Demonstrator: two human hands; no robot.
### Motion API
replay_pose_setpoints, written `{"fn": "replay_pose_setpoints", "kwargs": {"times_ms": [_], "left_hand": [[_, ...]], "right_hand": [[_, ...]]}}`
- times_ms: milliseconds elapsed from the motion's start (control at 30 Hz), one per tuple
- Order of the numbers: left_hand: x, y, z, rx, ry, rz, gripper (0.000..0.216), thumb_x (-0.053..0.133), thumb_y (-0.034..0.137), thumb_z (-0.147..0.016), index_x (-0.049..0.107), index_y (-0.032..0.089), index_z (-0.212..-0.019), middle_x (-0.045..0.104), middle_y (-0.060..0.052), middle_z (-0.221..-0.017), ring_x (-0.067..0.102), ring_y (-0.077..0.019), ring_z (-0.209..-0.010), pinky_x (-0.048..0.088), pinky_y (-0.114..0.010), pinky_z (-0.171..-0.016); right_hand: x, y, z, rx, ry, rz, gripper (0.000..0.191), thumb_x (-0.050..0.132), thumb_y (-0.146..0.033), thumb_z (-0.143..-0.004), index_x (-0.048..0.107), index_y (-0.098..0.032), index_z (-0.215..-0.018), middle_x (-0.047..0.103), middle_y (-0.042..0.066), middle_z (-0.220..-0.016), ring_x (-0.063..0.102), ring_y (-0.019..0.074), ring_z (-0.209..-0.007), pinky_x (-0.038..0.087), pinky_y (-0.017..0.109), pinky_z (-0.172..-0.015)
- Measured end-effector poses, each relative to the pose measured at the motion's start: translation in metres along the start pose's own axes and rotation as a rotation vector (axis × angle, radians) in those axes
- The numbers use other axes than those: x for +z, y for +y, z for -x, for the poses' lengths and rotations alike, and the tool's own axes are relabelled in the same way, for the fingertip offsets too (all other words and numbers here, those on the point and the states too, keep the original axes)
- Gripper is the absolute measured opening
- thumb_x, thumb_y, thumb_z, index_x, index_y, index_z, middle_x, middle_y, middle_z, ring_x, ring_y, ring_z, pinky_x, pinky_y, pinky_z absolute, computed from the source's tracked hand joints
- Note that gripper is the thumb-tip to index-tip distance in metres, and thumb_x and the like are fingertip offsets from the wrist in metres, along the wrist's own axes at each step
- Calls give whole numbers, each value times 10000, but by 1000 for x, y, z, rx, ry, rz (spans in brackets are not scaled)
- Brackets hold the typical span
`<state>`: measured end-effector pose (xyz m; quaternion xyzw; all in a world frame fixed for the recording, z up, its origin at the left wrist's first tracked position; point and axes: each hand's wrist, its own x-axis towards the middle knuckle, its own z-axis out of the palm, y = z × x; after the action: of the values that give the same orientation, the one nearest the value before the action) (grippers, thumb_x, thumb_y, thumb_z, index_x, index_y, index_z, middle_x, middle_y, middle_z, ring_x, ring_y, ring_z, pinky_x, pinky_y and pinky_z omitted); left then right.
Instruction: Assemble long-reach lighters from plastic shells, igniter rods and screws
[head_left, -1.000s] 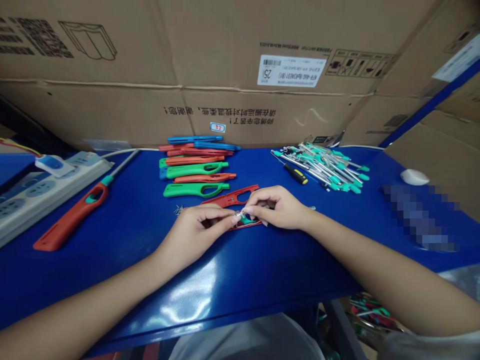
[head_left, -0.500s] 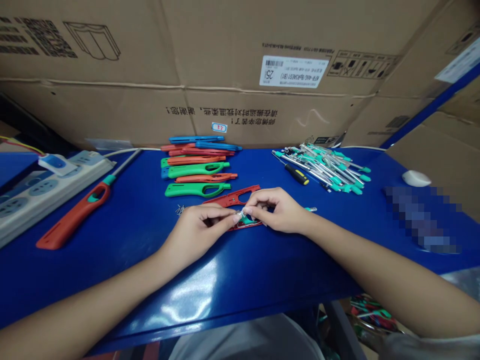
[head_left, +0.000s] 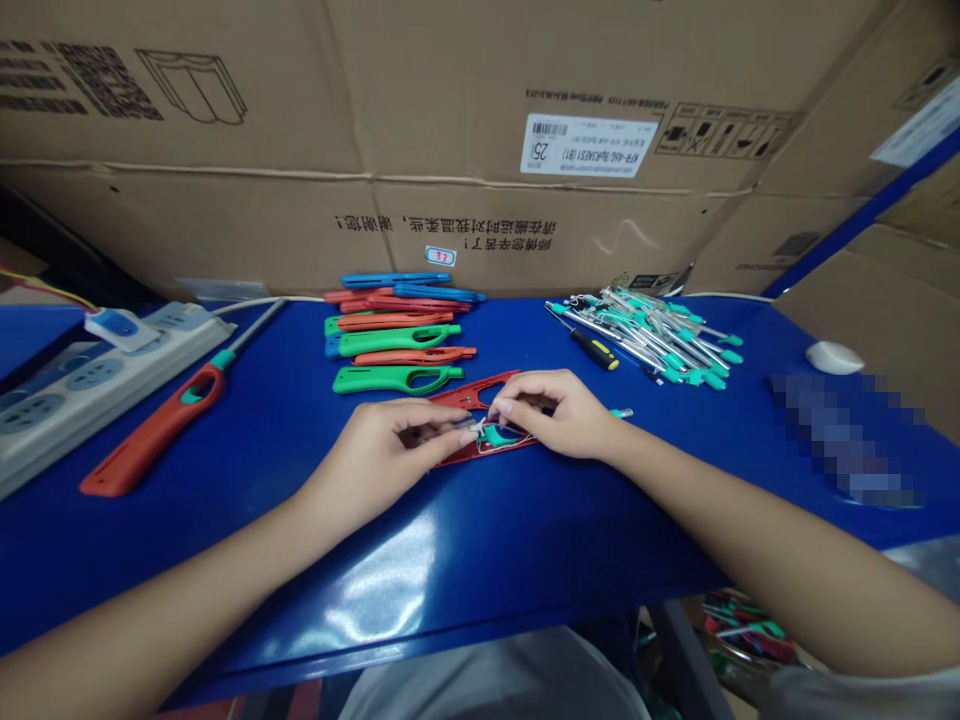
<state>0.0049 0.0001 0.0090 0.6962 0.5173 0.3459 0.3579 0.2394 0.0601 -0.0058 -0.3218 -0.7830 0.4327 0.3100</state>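
Head view: where is the piece being worked on?

Centre of the blue table [head_left: 600, 530], between two bare hands. It is a red shell half [head_left: 459, 457], open side up, with a green trigger [head_left: 496, 436] and thin wiring inside.

Which way does it point?

Its long axis runs left to right, the right end tilted slightly away from the person. A second red shell half [head_left: 457, 395] lies just beyond it, at a similar slant.

And the hands?

The left hand [head_left: 382, 445] covers the left end, its thumb and finger seemingly pinching a small pale part [head_left: 478, 427] just left of the trigger. The right hand [head_left: 566, 415] arches over the right end, fingers curled; I cannot tell whether they grip anything.

Which is nearer the trigger?

Neither clearly: left fingertips beside it, right fingertips just past its far side.
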Motion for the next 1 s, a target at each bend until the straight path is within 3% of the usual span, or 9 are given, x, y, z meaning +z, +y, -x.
{"fn": "replay_pose_setpoints", "kwargs": {"times_ms": [133, 267, 633, 1000], "left_hand": [[-7, 1, 1, 125, -61, -190, 212, 719, 424, -886, 819, 245, -940, 776, -9, -808, 643, -154, -647, 478, -258, -595], [-7, 0, 1, 249, -104, -338, 167, 699, 375, -917, 804, 247, -939, 764, -30, -921, 669, -194, -851, 498, -280, -723], [-7, 0, 3, 215, -109, -396, 182, 738, 360, -885, 785, 233, -1007, 727, -14, -875, 623, -140, -665, 455, -238, -599], [-13, -2, 5, 319, -226, -498, 287, 541, 348, -1025, 790, 250, -1129, 703, -60, -974, 686, -168, -793, 541, -277, -778]], "right_hand": [[-6, 3, -2, 31, 22, -29, 324, 591, -440, -957, 709, -142, -911, 665, 32, -736, 521, 106, -591, 415, 233, -550], [-9, 4, -3, 40, 21, -22, 332, 577, -444, -965, 707, -143, -911, 643, 22, -712, 509, 107, -582, 408, 238, -543], [-6, 3, -1, -50, 16, 110, 281, 569, -377, -966, 713, -147, -893, 639, 15, -690, 483, 100, -562, 379, 228, -526], [-6, 4, 0, -227, -15, 240, 170, 579, -259, -969, 713, -167, -917, 682, 29, -813, 497, 101, -610, 399, 239, -588]]}}
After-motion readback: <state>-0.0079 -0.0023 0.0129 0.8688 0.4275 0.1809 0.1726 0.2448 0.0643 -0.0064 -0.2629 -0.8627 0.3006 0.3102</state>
